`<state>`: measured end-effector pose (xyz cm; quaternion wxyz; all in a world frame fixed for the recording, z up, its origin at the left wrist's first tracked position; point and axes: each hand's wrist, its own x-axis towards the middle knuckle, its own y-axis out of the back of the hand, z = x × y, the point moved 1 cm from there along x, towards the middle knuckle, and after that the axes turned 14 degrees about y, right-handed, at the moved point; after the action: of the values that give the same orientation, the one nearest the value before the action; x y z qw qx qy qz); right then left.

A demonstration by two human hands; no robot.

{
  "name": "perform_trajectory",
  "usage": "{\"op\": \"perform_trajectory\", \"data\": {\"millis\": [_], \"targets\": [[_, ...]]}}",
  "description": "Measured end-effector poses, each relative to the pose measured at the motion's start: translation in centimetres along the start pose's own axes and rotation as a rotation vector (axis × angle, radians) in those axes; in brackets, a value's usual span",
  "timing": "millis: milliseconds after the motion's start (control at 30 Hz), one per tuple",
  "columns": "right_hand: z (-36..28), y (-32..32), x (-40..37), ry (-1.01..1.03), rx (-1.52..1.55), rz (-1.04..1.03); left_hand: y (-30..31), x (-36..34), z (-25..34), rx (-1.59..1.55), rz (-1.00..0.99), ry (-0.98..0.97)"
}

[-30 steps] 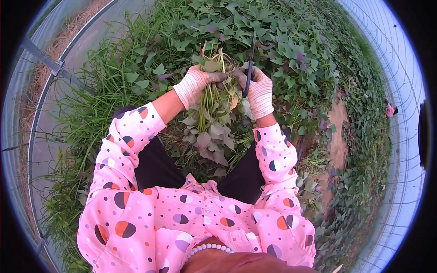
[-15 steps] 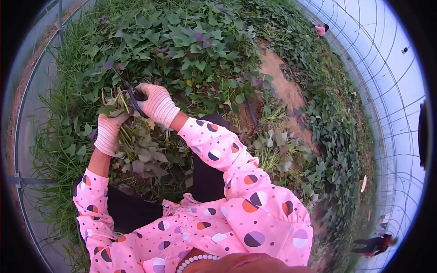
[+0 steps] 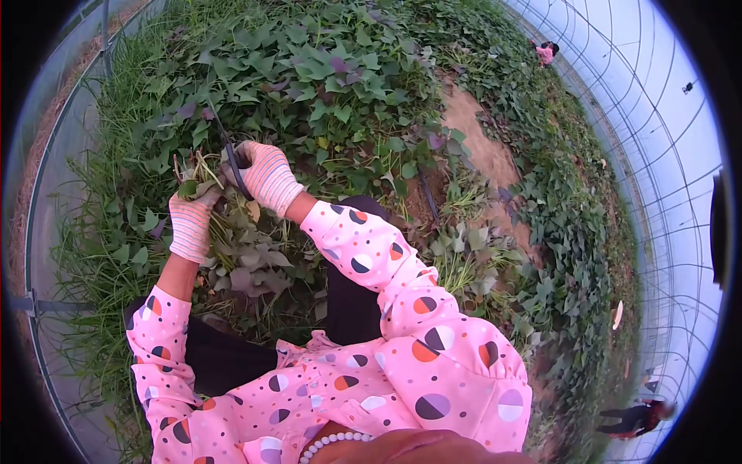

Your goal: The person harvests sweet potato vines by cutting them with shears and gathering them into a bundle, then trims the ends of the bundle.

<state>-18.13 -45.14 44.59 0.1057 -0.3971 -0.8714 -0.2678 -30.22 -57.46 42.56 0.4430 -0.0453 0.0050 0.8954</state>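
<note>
Both hands wear striped knit gloves. My left hand [image 3: 192, 220] is closed round a bunch of cut vine stems [image 3: 202, 172], whose ends stick up above the fist. Leaves of the bunch [image 3: 251, 259] hang below that hand, greyish and pale. Just to the right, my right hand [image 3: 265, 174] grips dark-handled scissors [image 3: 235, 166]. Their blades point up and left over the green leaves, above the stem ends and apart from them. The fingers inside the handles are partly hidden.
Dense leafy vines [image 3: 309, 69] spread ahead, with tall grass [image 3: 108, 216] at the left. Bare soil [image 3: 483, 139] runs along the right. A person in pink [image 3: 546, 54] is far off at the upper right; another person [image 3: 638, 417] stands lower right. Curved netted walls enclose the plot.
The scissors have turned more upright and their blades have swung away from the stems. My left hand has shifted slightly right with the bunch.
</note>
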Motion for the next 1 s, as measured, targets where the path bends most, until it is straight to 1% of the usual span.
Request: {"op": "perform_trajectory", "data": {"millis": [33, 67, 133, 267, 333, 367, 400, 467, 533, 567, 600, 667, 700, 733, 800, 833, 867, 933, 967, 1000], "targets": [[0.0, 0.0, 0.0, 0.009, -0.019, -0.003, -0.1, -0.2, 0.3, -0.011, 0.015, 0.048], [-0.1, 0.1, 0.1, 0.01, -0.019, -0.004, 0.0, 0.0, 0.1, -0.011, 0.017, 0.047], [-0.2, 0.2, 0.1, 0.007, -0.074, -0.015, 0.2, 0.6, -0.6, 0.068, -0.008, -0.061], [0.0, 0.1, -0.1, -0.024, 0.037, -0.01, 0.3, 0.7, -0.4, 0.158, -0.011, -0.109], [-0.2, 0.0, 0.0, 0.001, 0.031, -0.004, 0.4, 0.7, -0.4, 0.06, -0.031, -0.133], [-0.2, 0.0, 0.0, 0.02, 0.033, 0.001, 0.0, 0.2, 0.2, 0.049, -0.018, -0.119], [-0.1, -0.1, -0.1, 0.016, 0.05, 0.017, 0.1, 0.6, -0.5, 0.02, -0.004, -0.124], [0.7, -0.7, 0.1, 0.026, 0.135, 0.027, -0.3, 0.2, -0.2, 0.072, 0.055, -0.135], [0.3, -0.6, -0.1, -0.015, 0.129, 0.02, -0.4, 0.6, -0.5, -0.062, 0.042, -0.103], [-0.7, -0.2, -0.2, 0.006, 0.083, 0.011, -0.3, 0.9, -0.6, -0.078, 0.065, -0.121], [0.1, -0.7, -0.2, 0.03, 0.182, 0.043, -0.1, 1.1, -0.6, -0.067, 0.049, -0.12], [-0.3, -0.3, -0.2, 0.0, 0.154, 0.013, -0.3, 0.9, -0.4, -0.063, 0.087, -0.074], [0.7, -0.6, -0.1, -0.013, 0.159, 0.021, -0.2, 1.0, -0.6, -0.08, 0.072, -0.073], [-0.5, 0.0, 0.0, 0.006, 0.105, 0.024, -0.2, 0.9, -0.4, -0.082, 0.083, -0.074], [-1.5, 0.8, 0.1, -0.065, 0.212, 0.047, -0.1, 0.4, 0.0, -0.17, 0.033, -0.061], [1.6, 0.3, 0.7, -0.016, 0.263, 0.097, 1.0, 1.8, -1.8, 0.021, 0.045, -0.162], [1.2, 0.9, 0.9, -0.039, 0.306, 0.13, 1.3, 1.1, -0.6, 0.385, 0.083, -0.446], [0.1, 2.5, 1.2, -0.128, 0.322, 0.19, 2.4, 2.3, -1.6, -0.137, 0.05, -0.086], [0.3, 3.3, 1.6, -0.088, 0.391, 0.24, 2.5, 2.1, -0.8, -0.278, 0.001, -0.084], [0.8, 4.1, 1.9, -0.055, 0.462, 0.287, 2.5, 1.1, 0.6, -0.203, 0.003, -0.153]]}}
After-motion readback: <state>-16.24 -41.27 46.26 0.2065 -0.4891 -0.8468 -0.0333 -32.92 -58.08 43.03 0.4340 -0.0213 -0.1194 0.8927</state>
